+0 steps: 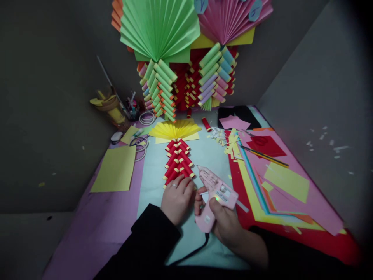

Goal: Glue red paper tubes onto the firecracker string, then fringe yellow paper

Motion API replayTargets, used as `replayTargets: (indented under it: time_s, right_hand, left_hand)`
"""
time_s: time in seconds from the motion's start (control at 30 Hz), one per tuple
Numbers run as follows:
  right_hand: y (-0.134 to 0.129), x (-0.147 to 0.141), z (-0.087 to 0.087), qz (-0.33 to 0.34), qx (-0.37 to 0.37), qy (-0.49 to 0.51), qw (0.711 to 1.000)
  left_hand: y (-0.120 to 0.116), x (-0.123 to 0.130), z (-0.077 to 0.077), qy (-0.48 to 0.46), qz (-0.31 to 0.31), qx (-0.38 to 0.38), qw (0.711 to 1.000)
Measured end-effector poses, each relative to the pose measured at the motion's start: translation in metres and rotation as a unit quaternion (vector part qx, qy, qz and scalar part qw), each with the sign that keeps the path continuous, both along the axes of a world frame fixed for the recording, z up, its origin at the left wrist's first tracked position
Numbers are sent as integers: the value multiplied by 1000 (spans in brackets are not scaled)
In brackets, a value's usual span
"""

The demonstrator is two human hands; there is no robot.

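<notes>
My right hand (225,221) grips a pink glue gun (218,186), its nozzle pointing up and to the left and a clear glue stick showing at the back. My left hand (178,198) is closed over the lower end of a string of red paper rolls (177,163) with pale yellow ends. Its fingertips are mostly hidden under the bent fingers. A pleated yellow paper fan (175,129) tops the red rolls, which lie in slanted pairs on the light blue sheet (154,179). The nozzle sits just right of the rolls, apart from them.
Coloured paper sheets (314,214), scissors (256,138) and a yellow-black cutter (265,156) lie right. A yellow sheet (115,169), tape rings (140,147) and a pen cup (132,111) stand left. Behind hang a green fan (159,31) and a pink fan (225,19). A black cord (192,251) trails frontward.
</notes>
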State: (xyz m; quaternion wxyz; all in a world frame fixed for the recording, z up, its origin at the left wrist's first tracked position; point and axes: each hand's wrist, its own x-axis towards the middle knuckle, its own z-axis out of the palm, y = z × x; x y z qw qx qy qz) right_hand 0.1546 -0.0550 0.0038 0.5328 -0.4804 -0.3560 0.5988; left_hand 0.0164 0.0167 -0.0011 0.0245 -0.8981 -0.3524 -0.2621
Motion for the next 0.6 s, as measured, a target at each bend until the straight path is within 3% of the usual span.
replayTargets:
  time_s: [0.6]
  right_hand:
    - [-2,1,-2,-13,-29,67,997]
  left_hand:
    - [1,-1,-6,-16,17,-4,1000]
